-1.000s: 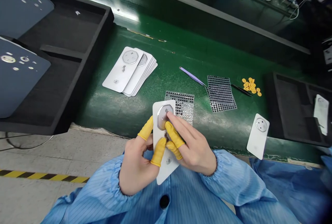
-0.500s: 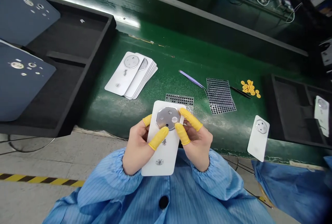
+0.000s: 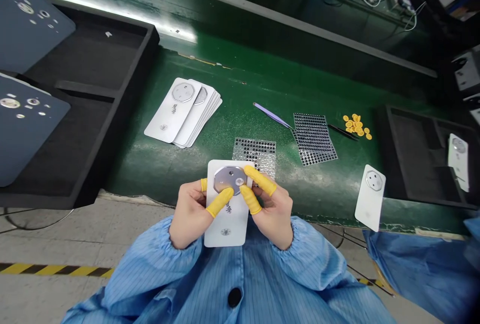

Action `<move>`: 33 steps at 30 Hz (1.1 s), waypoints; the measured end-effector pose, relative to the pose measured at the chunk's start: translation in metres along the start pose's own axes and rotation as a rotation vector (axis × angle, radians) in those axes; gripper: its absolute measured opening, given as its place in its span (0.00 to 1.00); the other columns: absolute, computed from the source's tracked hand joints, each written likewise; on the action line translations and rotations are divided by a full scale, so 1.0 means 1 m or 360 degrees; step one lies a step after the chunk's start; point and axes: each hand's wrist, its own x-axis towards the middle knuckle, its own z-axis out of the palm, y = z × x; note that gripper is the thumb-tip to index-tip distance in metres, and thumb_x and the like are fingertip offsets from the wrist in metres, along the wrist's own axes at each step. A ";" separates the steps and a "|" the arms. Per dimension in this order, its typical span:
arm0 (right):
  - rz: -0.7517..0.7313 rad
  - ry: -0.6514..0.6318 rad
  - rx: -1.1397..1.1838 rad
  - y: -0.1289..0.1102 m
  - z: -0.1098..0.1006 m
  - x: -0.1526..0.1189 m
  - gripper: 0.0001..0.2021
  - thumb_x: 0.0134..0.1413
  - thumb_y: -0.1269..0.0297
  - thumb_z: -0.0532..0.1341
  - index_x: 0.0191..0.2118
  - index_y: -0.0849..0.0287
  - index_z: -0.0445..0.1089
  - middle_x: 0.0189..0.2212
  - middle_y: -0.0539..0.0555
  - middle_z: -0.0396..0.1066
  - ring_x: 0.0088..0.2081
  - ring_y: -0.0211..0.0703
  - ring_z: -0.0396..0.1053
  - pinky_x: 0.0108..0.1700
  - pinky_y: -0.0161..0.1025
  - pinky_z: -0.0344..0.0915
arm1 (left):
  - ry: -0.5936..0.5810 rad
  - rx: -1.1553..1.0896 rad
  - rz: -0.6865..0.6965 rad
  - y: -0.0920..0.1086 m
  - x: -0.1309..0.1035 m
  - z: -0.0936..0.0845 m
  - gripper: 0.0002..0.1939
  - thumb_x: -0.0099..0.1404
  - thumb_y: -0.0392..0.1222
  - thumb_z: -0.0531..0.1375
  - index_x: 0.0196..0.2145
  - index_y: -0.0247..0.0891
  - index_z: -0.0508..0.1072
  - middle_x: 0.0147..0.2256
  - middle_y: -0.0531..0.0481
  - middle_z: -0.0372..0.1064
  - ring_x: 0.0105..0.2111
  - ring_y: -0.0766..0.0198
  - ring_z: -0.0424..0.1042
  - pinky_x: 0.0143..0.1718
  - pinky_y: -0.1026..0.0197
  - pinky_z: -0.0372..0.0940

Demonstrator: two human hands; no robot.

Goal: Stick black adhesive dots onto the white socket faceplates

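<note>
A white phone back panel [image 3: 227,221] is held between my two hands, above the bench's front edge. It bears dark printed marks and a grey octagonal camera plate [image 3: 223,179] with round spots. My left hand [image 3: 191,216] grips the panel's left side, its yellow-cotted thumb pressed on the plate's lower edge. Yellow finger cots also cover the thumb and forefinger of my right hand [image 3: 275,209], which are closed at the panel's upper right edge beside the plate. Just behind the panel lies a clear sheet of black dots [image 3: 262,151], partly hidden.
Similar panels lie stacked [image 3: 165,111] at left, beside a black tray [image 3: 123,84] with dark blue panels [image 3: 26,134]. Rightward are purple tweezers [image 3: 272,114], dot sheets [image 3: 313,136], black tweezers [image 3: 343,132], yellow finger cots [image 3: 354,125], a single panel [image 3: 370,199] and another black tray [image 3: 408,154].
Both hands and the held panel have shifted slightly left in view, and the panel's top leans back more. My left thumb now covers the dark spot low on the plate.
</note>
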 end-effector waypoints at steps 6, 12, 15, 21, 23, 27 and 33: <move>-0.0279 -0.0256 -0.0204 0.005 -0.008 0.005 0.23 0.59 0.67 0.61 0.60 0.58 0.62 0.43 0.56 0.75 0.42 0.40 0.75 0.44 0.37 0.75 | 0.0220 0.0043 -0.0067 0.009 -0.009 -0.020 0.13 0.47 0.44 0.72 0.29 0.33 0.79 0.26 0.46 0.79 0.22 0.59 0.76 0.23 0.63 0.73; -0.0504 -0.0292 -0.0815 0.049 -0.029 0.020 0.12 0.58 0.72 0.60 0.47 0.60 0.73 0.49 0.62 0.73 0.56 0.49 0.67 0.55 0.51 0.69 | 0.0459 0.0266 0.0000 0.007 0.009 -0.050 0.26 0.47 0.46 0.72 0.43 0.35 0.74 0.28 0.47 0.78 0.23 0.56 0.77 0.22 0.60 0.73; -0.0487 -0.0188 -0.0644 0.051 -0.032 0.022 0.12 0.59 0.75 0.58 0.45 0.58 0.73 0.44 0.60 0.76 0.49 0.45 0.72 0.51 0.48 0.72 | 0.0421 0.0576 0.0374 0.006 0.018 -0.046 0.35 0.53 0.48 0.69 0.57 0.39 0.66 0.43 0.44 0.77 0.40 0.53 0.77 0.40 0.57 0.73; -0.0512 -0.0204 -0.0463 0.025 -0.036 0.025 0.14 0.57 0.74 0.60 0.49 0.57 0.71 0.47 0.60 0.74 0.49 0.45 0.72 0.49 0.47 0.72 | -0.0128 0.0384 0.0157 0.001 0.018 -0.002 0.23 0.55 0.51 0.66 0.42 0.31 0.78 0.40 0.39 0.78 0.39 0.49 0.77 0.40 0.54 0.72; -0.0526 -0.0335 -0.0447 0.022 -0.038 0.025 0.14 0.57 0.74 0.61 0.49 0.58 0.71 0.49 0.62 0.72 0.51 0.46 0.71 0.49 0.48 0.72 | -0.0190 0.0308 0.0117 -0.003 0.019 0.010 0.20 0.52 0.47 0.69 0.39 0.31 0.79 0.39 0.40 0.79 0.37 0.51 0.78 0.38 0.56 0.73; -0.0550 -0.0363 -0.0465 0.022 -0.040 0.025 0.13 0.56 0.74 0.62 0.48 0.60 0.70 0.46 0.62 0.73 0.49 0.45 0.71 0.48 0.47 0.73 | -0.0103 0.0303 0.0114 -0.008 0.021 0.017 0.14 0.53 0.43 0.68 0.36 0.32 0.80 0.40 0.40 0.79 0.39 0.51 0.77 0.37 0.57 0.73; -0.0796 -0.0479 -0.0770 0.029 -0.040 0.021 0.13 0.58 0.78 0.56 0.47 0.62 0.69 0.44 0.61 0.75 0.46 0.44 0.73 0.51 0.51 0.71 | -0.0037 0.0773 0.0402 -0.009 0.019 0.014 0.13 0.57 0.38 0.62 0.40 0.33 0.80 0.35 0.42 0.79 0.37 0.51 0.77 0.39 0.53 0.72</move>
